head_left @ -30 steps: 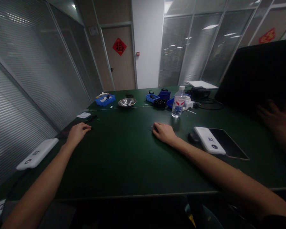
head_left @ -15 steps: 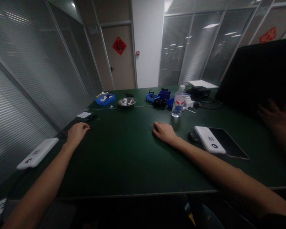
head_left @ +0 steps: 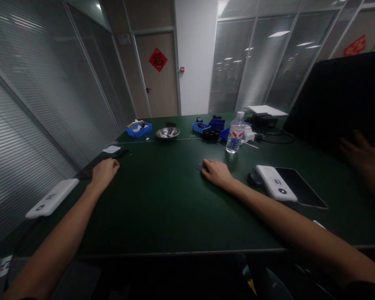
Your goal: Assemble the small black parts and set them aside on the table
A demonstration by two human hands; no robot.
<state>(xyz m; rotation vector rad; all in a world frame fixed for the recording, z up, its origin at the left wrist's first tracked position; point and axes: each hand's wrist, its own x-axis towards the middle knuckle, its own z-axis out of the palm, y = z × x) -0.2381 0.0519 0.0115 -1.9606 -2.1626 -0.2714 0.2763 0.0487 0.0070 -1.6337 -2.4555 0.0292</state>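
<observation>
My left hand [head_left: 104, 171] rests knuckles up on the dark green table [head_left: 162, 208], near its left edge, with the fingers curled under. My right hand [head_left: 215, 171] lies at the table's middle, fingers also curled; a small dark thing [head_left: 203, 168] shows at its fingertips, too small to name. A white flat device [head_left: 51, 198] lies left of my left forearm. Another white device [head_left: 275, 188] lies right of my right hand, partly over a dark flat screen [head_left: 301, 193], with a small dark rounded object [head_left: 254, 179] beside it.
A water bottle [head_left: 236, 134] stands beyond my right hand. Farther back are a metal bowl [head_left: 168, 133], blue bins [head_left: 138, 130] and cables. A large black monitor [head_left: 337, 96] stands at the right, with another person's hand [head_left: 364, 160] in front of it.
Both of my hands have stayed where they were. The view has shifted slightly to the left and down.
</observation>
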